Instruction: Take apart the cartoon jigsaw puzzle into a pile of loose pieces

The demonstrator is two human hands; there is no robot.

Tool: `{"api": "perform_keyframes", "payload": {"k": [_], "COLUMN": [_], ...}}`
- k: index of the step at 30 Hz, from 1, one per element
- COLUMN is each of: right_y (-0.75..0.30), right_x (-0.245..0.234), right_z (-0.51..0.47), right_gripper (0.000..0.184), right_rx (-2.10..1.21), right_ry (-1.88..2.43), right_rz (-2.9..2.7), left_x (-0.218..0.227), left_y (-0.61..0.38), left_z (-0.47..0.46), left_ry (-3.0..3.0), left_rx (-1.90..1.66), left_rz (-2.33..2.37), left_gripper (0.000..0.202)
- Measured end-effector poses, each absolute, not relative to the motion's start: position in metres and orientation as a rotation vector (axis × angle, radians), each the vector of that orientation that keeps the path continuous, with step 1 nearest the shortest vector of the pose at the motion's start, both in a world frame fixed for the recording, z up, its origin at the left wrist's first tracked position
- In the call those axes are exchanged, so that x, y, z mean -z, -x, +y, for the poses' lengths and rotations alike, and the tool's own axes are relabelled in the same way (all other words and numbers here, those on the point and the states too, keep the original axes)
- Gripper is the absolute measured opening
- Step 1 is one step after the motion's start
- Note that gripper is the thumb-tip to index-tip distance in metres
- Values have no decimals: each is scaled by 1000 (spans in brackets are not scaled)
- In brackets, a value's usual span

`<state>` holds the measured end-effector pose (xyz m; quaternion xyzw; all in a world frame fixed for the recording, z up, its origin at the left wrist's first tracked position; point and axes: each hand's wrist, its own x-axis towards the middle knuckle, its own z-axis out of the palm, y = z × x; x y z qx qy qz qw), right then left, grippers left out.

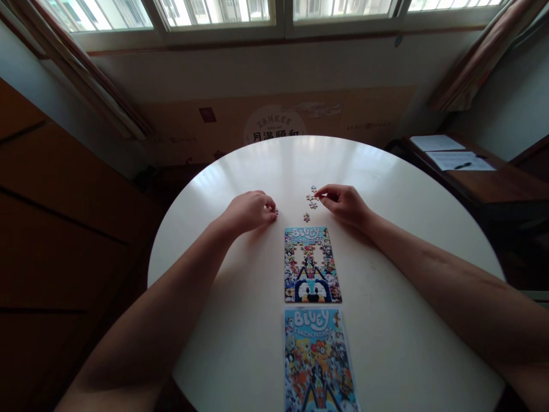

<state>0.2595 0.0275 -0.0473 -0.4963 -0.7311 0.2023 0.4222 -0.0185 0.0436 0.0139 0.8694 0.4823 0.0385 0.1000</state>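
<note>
Daylight came through a row of windows [214, 11] above a round white worktop [386, 189], with a brown cardboard sheet [377, 117] leaning against the wall behind it. Near the worktop's middle lay a partly built cartoon jigsaw puzzle [312, 265], rectangular and blue-topped, with gaps showing in its upper rows. Just below it, near the person's edge, lay a printed cartoon reference sheet [319, 360] of the same design.

The left hand [251, 210] rested curled on the worktop to the upper left of the puzzle. Its grip was narrow, fingertips drawn together at a tiny dark puzzle piece [275, 213]; whether the piece was actually held I could not tell. The right hand [343, 203] lay to the upper right, its grip pinched thumb to forefinger on a small piece at the edge of a cluster of loose puzzle pieces [311, 198]. One stray piece [306, 217] sat apart, just above the puzzle's top edge.

Off to the right, a dark wooden side desk [493, 186] carried white papers [450, 154] and a pen [463, 166].
</note>
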Motion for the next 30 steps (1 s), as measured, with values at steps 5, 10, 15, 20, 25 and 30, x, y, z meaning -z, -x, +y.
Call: {"api": "perform_keyframes", "payload": {"k": [5,10,15,20,25,30], "right_y": [-262,-264,-264,-267,-273,-278], "right_x": [45,43,41,42,42,36], "right_z": [25,24,22,22,23,20], "right_gripper": [20,20,19,18,18,18], "right_rx": [-488,-488,-477,-426,-358,-255], "right_ry": [1239,1251,1285,1281,1274,1266], "right_rz": [-1851,-1856,-1834,-1778,-1774,-1853], "left_x": [-11,-8,-7,-6,-13,-26], "left_y": [18,19,18,17,14,7], "left_z": [47,52,52,52,47,32], "left_ry": [-2601,-2613,-2522,-2306,-2176,-2135], "left_rx": [-129,-124,-148,-243,-268,-167], "left_rz": [1399,1333,1320,1273,1113,929], "left_gripper": [24,22,24,21,25,19]}}
